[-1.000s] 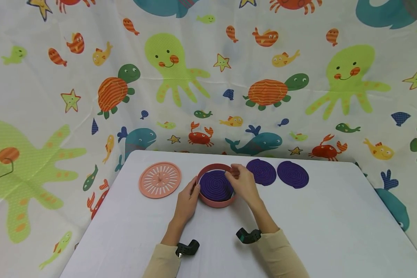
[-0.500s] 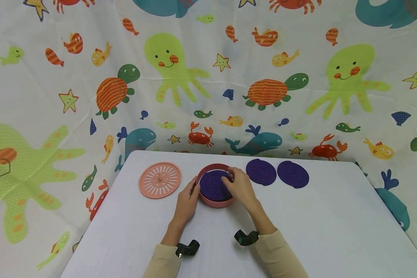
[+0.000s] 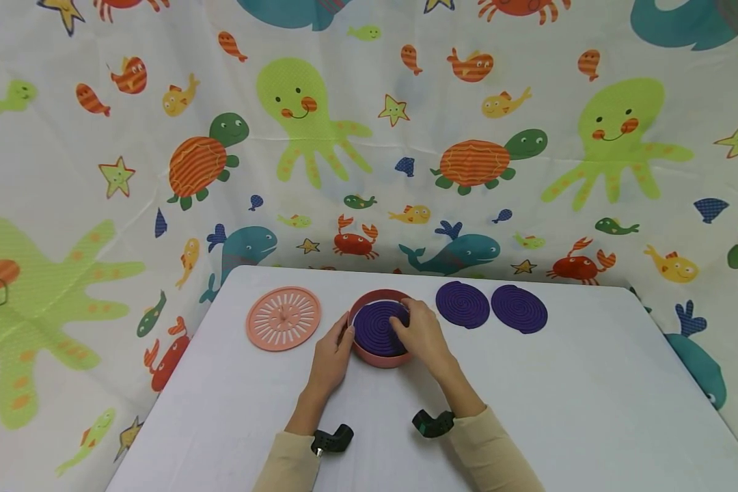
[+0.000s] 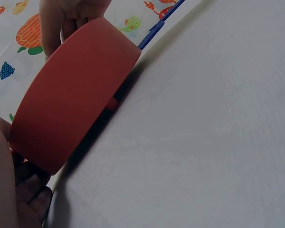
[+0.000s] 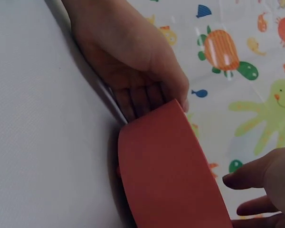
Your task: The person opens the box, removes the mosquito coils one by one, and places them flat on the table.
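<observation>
In the head view, a reddish round mosquito coil holder (image 3: 381,362) stands on the white table with a purple mosquito coil (image 3: 375,328) lying inside it. My left hand (image 3: 331,359) grips the holder's left side, thumb near the rim. Its fingers (image 5: 137,99) reach around the wall in the right wrist view. Over the holder's right side is my right hand (image 3: 423,333), its thumb over the coil. In the right wrist view that hand (image 5: 270,185) has its thumb apart from the fingers, above the rim. The rim hides where its fingertips meet the coil.
A pink slotted round lid (image 3: 283,319) lies left of the holder. Two more purple coils, one nearer (image 3: 462,305) and one farther right (image 3: 519,309), lie to the right. A sea-animal patterned cloth (image 3: 369,137) hangs behind the table (image 3: 590,396).
My right hand has shifted slightly left from the holder's rim, and its thumb now lies farther over the coil. The left hand and the holder have stayed in place.
</observation>
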### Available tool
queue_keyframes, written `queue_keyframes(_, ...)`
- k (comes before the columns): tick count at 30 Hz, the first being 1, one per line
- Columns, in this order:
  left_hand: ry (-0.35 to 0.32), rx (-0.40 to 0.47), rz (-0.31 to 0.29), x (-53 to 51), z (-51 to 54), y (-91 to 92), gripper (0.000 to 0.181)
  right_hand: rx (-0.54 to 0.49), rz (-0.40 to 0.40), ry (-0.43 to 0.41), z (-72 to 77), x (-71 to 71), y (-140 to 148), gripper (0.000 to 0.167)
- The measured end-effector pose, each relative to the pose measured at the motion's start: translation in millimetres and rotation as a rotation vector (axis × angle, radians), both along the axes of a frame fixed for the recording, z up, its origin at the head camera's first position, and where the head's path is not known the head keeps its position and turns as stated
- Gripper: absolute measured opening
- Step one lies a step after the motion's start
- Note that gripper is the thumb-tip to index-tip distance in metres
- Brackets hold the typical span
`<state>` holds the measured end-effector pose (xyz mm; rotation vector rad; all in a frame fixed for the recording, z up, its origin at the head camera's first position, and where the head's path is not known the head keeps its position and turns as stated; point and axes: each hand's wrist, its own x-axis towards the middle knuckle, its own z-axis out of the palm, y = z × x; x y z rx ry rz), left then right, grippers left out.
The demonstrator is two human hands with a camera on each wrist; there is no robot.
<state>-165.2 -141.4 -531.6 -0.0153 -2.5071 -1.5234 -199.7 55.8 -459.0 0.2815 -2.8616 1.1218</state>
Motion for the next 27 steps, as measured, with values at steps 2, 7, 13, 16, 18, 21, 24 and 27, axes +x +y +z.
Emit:
queue_keyframes(2,-0.001,0.000,0.001,0.3,0.1,-0.2,0.051,0.024,-0.004,-0.001,-1.3,0.6,-1,0.050)
queue_keyframes(7,-0.003,-0.002,0.005,0.1,-0.6,-0.5,0.051,0.073,-0.007,0.012,-3.5,2.4,-4,0.050)
queue_keyframes(13,-0.001,0.002,0.000,0.2,-0.7,-0.5,0.052,0.116,-0.014,0.062,-7.0,4.1,-6,0.050)
queue_keyframes(16,-0.001,0.001,-0.002,-0.1,-0.6,-0.6,0.052,0.143,-0.017,0.074,-8.2,4.7,-7,0.050)
queue_keyframes(18,-0.003,0.000,-0.001,-0.3,-0.6,-0.6,0.052,0.159,-0.015,0.086,-8.5,5.3,-8,0.050)
queue_keyframes(21,-0.006,0.002,-0.002,-0.1,-0.3,-0.5,0.052,0.177,-0.009,0.112,-8.9,6.5,-9,0.050)
queue_keyframes(24,-0.008,0.003,-0.003,0.2,-0.1,-0.7,0.052,0.195,0.002,0.142,-9.4,7.6,-10,0.049)
queue_keyframes(27,-0.005,0.006,-0.004,0.2,0.0,-1.0,0.052,0.214,0.009,0.161,-10.3,8.0,-11,0.049)
